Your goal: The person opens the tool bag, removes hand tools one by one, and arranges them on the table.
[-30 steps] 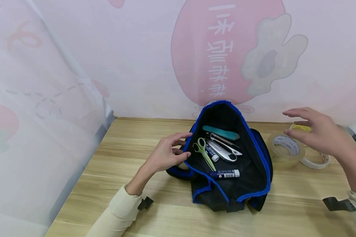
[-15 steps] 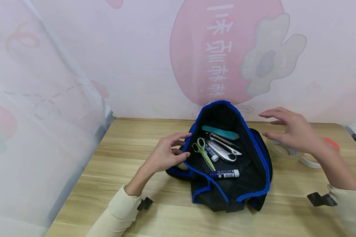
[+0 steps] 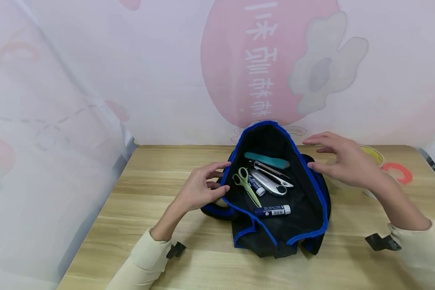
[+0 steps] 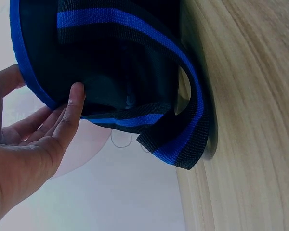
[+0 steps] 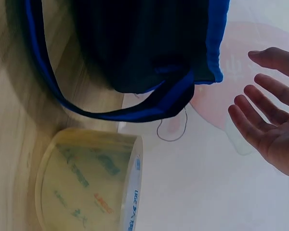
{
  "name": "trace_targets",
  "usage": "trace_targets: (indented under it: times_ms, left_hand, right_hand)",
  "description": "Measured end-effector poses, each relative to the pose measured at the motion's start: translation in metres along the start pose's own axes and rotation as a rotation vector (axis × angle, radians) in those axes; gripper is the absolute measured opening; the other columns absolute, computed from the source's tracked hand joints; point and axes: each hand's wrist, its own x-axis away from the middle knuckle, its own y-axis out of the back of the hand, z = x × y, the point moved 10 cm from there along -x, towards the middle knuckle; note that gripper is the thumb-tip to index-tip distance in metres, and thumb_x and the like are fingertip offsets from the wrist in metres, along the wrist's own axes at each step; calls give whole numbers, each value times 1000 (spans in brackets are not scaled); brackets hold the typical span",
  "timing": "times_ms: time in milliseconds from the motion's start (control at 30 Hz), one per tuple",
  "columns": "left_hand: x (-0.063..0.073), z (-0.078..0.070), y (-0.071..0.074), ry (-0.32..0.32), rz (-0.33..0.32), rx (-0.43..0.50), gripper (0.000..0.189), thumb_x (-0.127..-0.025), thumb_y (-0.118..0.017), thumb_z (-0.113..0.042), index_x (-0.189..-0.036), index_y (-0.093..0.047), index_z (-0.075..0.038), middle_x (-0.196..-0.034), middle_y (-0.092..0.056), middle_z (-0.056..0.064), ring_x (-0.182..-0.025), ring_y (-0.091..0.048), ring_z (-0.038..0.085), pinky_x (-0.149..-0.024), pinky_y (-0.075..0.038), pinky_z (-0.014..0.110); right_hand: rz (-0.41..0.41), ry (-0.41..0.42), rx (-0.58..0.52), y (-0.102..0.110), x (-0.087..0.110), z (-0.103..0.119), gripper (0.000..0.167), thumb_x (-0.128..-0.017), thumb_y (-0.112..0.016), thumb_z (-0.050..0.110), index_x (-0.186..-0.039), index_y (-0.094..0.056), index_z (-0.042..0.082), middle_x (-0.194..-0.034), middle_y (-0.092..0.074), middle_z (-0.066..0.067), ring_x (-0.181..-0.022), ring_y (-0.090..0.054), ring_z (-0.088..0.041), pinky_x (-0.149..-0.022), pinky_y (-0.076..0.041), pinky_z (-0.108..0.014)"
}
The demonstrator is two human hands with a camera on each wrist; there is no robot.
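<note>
A black fabric bag (image 3: pixel 301 217) with blue trim stands on the table, its mouth gaping toward the head camera. My left hand (image 3: pixel 199 188) holds its left rim; in the left wrist view, thumb and fingers lie to both sides of the blue edge. Beside the right rim hovers my right hand (image 3: pixel 348 163), fingers spread and holding nothing. The right wrist view shows a gap between it and the bag. Inside lie green scissors (image 3: pixel 247 187), two glue sticks, one in front (image 3: pixel 272 211), a silver utility knife (image 3: pixel 270 183), a slimmer cutter and a long teal item (image 3: pixel 266 160).
A wide roll of clear packing tape (image 5: pixel 86 185) stands right of the bag, mostly behind the right hand in the head view. Farther right are a yellow-cored roll (image 3: pixel 372 154) and a red ring (image 3: pixel 404 172). The bag's strap (image 4: pixel 183 139) loops out at its left.
My right hand has moved left from over the tape rolls to the bag's right side. The left hand stays at the rim. The head view has shifted slightly.
</note>
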Motion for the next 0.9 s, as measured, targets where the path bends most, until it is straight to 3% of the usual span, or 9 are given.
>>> trace_targets:
  times_ms: [100,233,333,433,733,900]
  left_hand:
    - [2,2,3,2,-10,-5,62,-92,-78,2,-150,-61,-5,-145,-66,17,-122,-73,34,-94,-66,35]
    - [4,3,5,8,-16,-11,62,-92,-79,1,-151,-61,-7,-147,-66,16,-123,-73,34,-95,-65,35]
    - [4,4,5,11,-16,-15,62,-92,-79,0,-151,-61,-7,-147,-65,16,-123,-73,34,-95,-65,35]
    - [4,4,6,12,-17,-16,62,-92,-79,1,-151,-61,-7,-147,-65,16,-123,-73,34,-95,-65,35]
    - [3,3,6,6,-12,-12,62,-92,-78,2,-151,-60,-5,-149,-64,17,-124,-72,35,-94,-66,34]
    - [3,4,5,16,-8,-14,63,-92,-78,1,-152,-59,-6,-149,-64,16,-125,-72,34,-96,-65,34]
  right_hand:
    - [14,-5,-2,-5,-3,4,56,-90,-87,9,-142,-67,14,-140,-66,-11,-114,-76,-38,-93,-45,2]
    - [20,23,8,-12,-5,12,55,-90,-87,9,-141,-68,12,-139,-68,-9,-114,-76,-36,-97,-62,-23]
    - [24,53,17,-17,-7,19,55,-88,-88,8,-140,-68,9,-138,-68,-11,-110,-77,-35,-94,-65,-48]
    - [33,62,32,-22,-9,24,57,-87,-89,8,-139,-68,9,-138,-69,-11,-107,-79,-33,-91,-65,-56]
    - [114,118,0,-48,-19,40,54,-87,-89,9,-138,-69,9,-138,-69,-11,-114,-74,-29,-94,-65,-47]
    - [198,92,17,-70,-22,39,54,-90,-87,12,-140,-69,10,-141,-68,-8,-114,-74,-26,-97,-64,-48]
